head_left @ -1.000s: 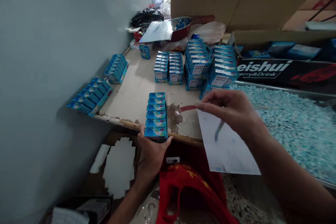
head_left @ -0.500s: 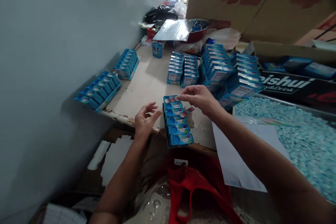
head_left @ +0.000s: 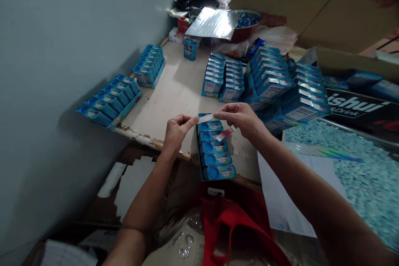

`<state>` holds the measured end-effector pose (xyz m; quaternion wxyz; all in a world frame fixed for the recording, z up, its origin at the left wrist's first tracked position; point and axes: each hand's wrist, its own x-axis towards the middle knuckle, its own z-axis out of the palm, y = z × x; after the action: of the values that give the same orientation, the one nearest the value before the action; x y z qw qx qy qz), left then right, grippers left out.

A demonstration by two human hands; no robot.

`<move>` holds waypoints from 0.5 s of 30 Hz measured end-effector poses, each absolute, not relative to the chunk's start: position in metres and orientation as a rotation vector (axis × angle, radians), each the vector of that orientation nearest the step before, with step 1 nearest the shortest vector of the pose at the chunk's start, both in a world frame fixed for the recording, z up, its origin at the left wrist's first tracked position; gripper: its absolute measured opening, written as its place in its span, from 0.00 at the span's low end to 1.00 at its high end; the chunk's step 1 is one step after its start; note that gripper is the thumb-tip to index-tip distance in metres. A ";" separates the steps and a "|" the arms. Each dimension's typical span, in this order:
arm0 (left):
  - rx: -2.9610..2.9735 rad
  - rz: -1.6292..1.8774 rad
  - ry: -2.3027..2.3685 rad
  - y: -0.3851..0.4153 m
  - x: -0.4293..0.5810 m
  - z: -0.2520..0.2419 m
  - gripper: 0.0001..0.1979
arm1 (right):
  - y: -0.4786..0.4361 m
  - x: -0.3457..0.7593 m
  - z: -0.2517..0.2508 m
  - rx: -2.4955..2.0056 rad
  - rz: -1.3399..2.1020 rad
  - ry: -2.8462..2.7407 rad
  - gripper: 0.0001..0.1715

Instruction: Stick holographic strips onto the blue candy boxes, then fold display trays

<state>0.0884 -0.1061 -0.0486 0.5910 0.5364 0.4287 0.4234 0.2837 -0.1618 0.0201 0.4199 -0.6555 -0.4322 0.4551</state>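
My left hand [head_left: 176, 132] pinches the left end of a thin whitish sticker strip [head_left: 206, 118]. My right hand [head_left: 245, 119] has its other end between thumb and finger. A second strip, red and white [head_left: 227, 133], hangs from the lower fingers of my right hand. Both strips are over a display tray of small blue candy boxes [head_left: 217, 158], which stands at the table's front edge. The box tops have a round mark and "Caramelo" lettering. The stretched strip lies across the farthest box; whether it touches the box I cannot tell.
Two filled blue trays [head_left: 116, 97] line the table's left edge. More stacked blue boxes [head_left: 271, 70] stand at the right. A single box [head_left: 190, 49] is near the back. White paper [head_left: 286, 191] lies beside a tray of pale blue pieces [head_left: 358, 170]. A red bag [head_left: 224, 224] is below.
My left hand has moved right and up from beside the tray, and now pinches the free end of the strip. My right hand still has both strips. The view has shifted slightly.
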 end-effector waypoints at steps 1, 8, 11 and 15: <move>1.265 0.962 0.986 -0.102 0.088 -0.047 0.19 | -0.160 0.284 0.018 -1.657 1.125 -1.082 0.27; 1.297 0.736 1.005 -0.070 0.084 -0.042 0.24 | -0.141 0.282 -0.008 -1.751 0.988 -1.122 0.22; 1.268 0.671 1.030 -0.064 0.084 -0.044 0.25 | -0.137 0.284 -0.020 -1.786 0.977 -1.135 0.17; 1.244 0.631 1.051 -0.062 0.084 -0.045 0.24 | -0.133 0.287 -0.030 -1.829 0.967 -1.168 0.15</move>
<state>0.0841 -0.0624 -0.0448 0.6422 0.5461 0.4611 0.2771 0.2866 -0.1327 -0.0295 0.3736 -0.7142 -0.4560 0.3774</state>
